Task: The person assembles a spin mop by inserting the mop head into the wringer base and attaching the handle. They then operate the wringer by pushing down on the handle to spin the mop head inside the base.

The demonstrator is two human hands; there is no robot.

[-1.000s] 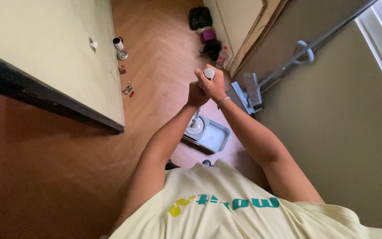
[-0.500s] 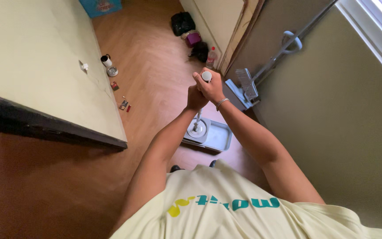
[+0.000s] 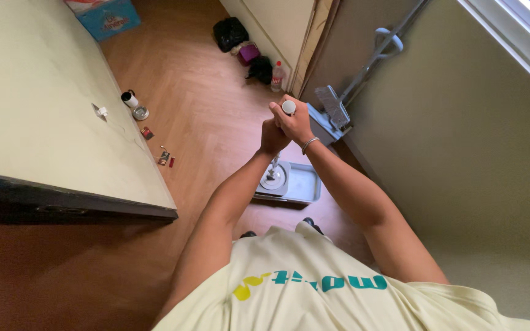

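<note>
White and round, the handle top (image 3: 288,107) pokes out above the right hand (image 3: 295,122), which is wrapped tight around the upper end of the mop pole (image 3: 274,165). The left hand (image 3: 272,138) is clamped on the pole just below, touching the right one, so both fists stack along the same shaft. A thin bracelet (image 3: 310,144) sits on the right wrist.

Beneath the hands the pole runs down into a pale bucket (image 3: 305,184) on the wood floor (image 3: 203,104). Its lower end meets a round part (image 3: 274,176) at the bucket's left side, perhaps a spinner, though the hands and forearms hide much of it. The bucket sits just ahead of the person's feet.

Beside the bucket, toward the wall, a flat mop (image 3: 332,107) leans with its long grey handle rising to the upper right. Farther off, by the door frame, stand a bottle (image 3: 278,76), a black bag (image 3: 230,32) and a small purple thing (image 3: 248,53).

On the left a cream wall (image 3: 38,135) fills the view. At its foot lie a mug (image 3: 129,98), a metal dish (image 3: 140,113) and a few small red items (image 3: 165,158). A blue box (image 3: 111,17) stands at the top edge.
</note>
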